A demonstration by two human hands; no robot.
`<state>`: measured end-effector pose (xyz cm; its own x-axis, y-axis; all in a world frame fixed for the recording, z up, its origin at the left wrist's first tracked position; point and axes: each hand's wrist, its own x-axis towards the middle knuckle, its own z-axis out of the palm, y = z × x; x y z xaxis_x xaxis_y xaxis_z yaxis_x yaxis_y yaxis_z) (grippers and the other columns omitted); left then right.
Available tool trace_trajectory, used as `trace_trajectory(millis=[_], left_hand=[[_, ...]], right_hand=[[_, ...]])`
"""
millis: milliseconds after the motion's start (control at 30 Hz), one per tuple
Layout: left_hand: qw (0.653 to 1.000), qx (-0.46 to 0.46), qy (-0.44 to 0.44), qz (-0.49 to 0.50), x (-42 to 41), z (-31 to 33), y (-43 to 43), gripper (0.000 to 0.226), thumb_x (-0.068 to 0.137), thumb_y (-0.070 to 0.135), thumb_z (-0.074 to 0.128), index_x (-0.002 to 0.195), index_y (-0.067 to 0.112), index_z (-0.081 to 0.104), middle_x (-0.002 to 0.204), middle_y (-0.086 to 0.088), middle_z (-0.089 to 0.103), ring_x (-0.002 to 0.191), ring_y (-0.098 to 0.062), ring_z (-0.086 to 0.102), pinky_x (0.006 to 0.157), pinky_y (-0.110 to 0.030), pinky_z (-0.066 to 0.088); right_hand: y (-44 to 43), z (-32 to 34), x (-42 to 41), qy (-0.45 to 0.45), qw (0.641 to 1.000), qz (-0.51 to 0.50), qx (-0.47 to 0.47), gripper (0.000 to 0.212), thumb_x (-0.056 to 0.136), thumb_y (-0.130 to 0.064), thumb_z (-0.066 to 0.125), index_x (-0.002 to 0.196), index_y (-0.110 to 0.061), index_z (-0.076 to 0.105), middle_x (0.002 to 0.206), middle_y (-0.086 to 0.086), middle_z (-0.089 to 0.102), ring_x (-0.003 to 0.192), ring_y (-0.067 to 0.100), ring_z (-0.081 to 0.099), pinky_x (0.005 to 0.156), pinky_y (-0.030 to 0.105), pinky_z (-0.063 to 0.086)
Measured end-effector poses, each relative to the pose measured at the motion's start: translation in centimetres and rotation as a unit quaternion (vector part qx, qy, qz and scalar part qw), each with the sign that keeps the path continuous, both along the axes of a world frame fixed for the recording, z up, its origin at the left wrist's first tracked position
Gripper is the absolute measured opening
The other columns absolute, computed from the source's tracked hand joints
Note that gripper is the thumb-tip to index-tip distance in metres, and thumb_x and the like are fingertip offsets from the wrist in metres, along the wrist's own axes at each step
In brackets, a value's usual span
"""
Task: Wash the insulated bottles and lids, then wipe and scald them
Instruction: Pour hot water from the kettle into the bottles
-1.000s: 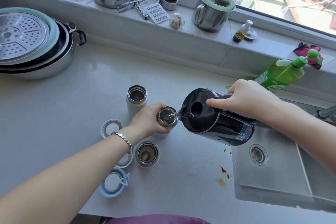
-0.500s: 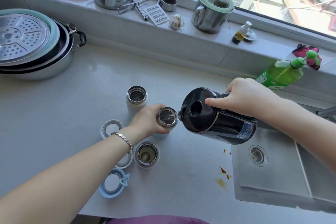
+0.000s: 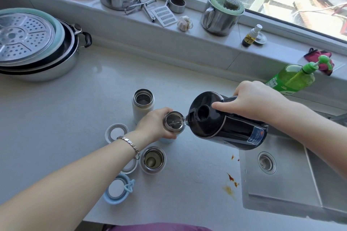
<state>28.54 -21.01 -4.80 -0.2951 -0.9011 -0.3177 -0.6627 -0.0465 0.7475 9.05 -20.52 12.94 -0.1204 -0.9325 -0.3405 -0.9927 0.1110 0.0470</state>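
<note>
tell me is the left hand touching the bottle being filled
Touching. The head view shows the left hand gripping the bottle, its fingers wrapped round the body just below the steel rim.

A silver bracelet (image 3: 129, 143) of small, faceted links sits round the wrist just behind the left hand (image 3: 154, 125). Both forearms (image 3: 75, 170) are bare all the way to the edge of view, and so is the right hand (image 3: 257, 99). Low down, a strip of purple clothing (image 3: 159, 227) shows across the person's front.
</note>
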Motion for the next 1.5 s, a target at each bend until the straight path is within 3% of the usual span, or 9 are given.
trace_trajectory(millis=[267, 500, 1100, 1267, 1400, 1500], left_hand=[[1.0, 0.0, 0.002, -0.001, 0.1, -0.1, 0.1, 0.065, 0.057, 0.024, 0.086, 0.115, 0.028, 0.056, 0.109, 0.006, 0.065, 0.102, -0.014, 0.059, 0.081, -0.024, 0.044], [1.0, -0.004, -0.007, 0.0, 0.0, -0.3, 0.0, 0.071, 0.055, 0.027, 0.086, 0.119, 0.028, 0.055, 0.113, 0.006, 0.064, 0.106, -0.015, 0.058, 0.087, -0.029, 0.047], [1.0, -0.011, -0.018, -0.001, -0.1, -0.3, 0.1, 0.074, 0.058, 0.027, 0.086, 0.124, 0.027, 0.053, 0.117, 0.005, 0.063, 0.11, -0.015, 0.057, 0.087, -0.027, 0.045], [1.0, -0.007, -0.022, -0.01, -0.2, -0.4, 0.3, 0.075, 0.059, 0.029, 0.084, 0.126, 0.026, 0.05, 0.121, 0.005, 0.061, 0.114, -0.016, 0.055, 0.092, -0.031, 0.045], [0.999, -0.008, -0.041, -0.03, -0.1, 0.3, 0.8, 0.097, 0.067, 0.035, 0.081, 0.146, 0.02, 0.026, 0.145, -0.002, 0.041, 0.132, -0.018, 0.04, 0.107, -0.034, 0.034], [1.0, -0.02, -0.016, 0.004, 1.3, 1.4, 2.6, 0.102, 0.07, 0.039, 0.079, 0.148, 0.017, 0.016, 0.148, -0.003, 0.034, 0.134, -0.015, 0.037, 0.109, -0.031, 0.031]], right_hand=[[-0.3, 0.2, 0.4, 0.012, 1.0, 0.007, 0.0, 0.063, 0.071, -0.066, 0.057, 0.051, -0.01, 0.038, 0.057, 0.006, 0.046, 0.055, 0.02, 0.045, 0.046, 0.027, 0.025], [-0.4, 0.1, 0.5, 0.014, 1.0, 0.008, 0.004, 0.062, 0.071, -0.067, 0.057, 0.053, -0.011, 0.038, 0.06, 0.006, 0.045, 0.058, 0.02, 0.044, 0.047, 0.027, 0.026], [-0.1, 0.0, 0.0, 0.015, 1.0, 0.004, -0.003, 0.063, 0.07, -0.068, 0.056, 0.053, -0.011, 0.036, 0.057, 0.005, 0.044, 0.057, 0.023, 0.045, 0.047, 0.028, 0.026], [0.4, -1.0, -0.9, -0.03, 0.999, -0.029, -0.015, 0.062, 0.065, -0.068, 0.056, 0.051, -0.009, 0.043, 0.053, 0.006, 0.053, 0.058, 0.026, 0.053, 0.05, 0.028, 0.036], [1.5, -1.9, -2.0, -0.109, 0.99, -0.08, -0.028, 0.061, 0.069, -0.06, 0.062, 0.044, -0.013, 0.033, 0.033, -0.003, 0.039, 0.045, 0.021, 0.04, 0.049, 0.029, 0.033], [2.8, -3.1, -3.0, -0.195, 0.973, -0.119, -0.044, 0.062, 0.071, -0.054, 0.067, 0.044, -0.016, 0.028, 0.034, -0.004, 0.032, 0.04, 0.018, 0.031, 0.048, 0.028, 0.026]])
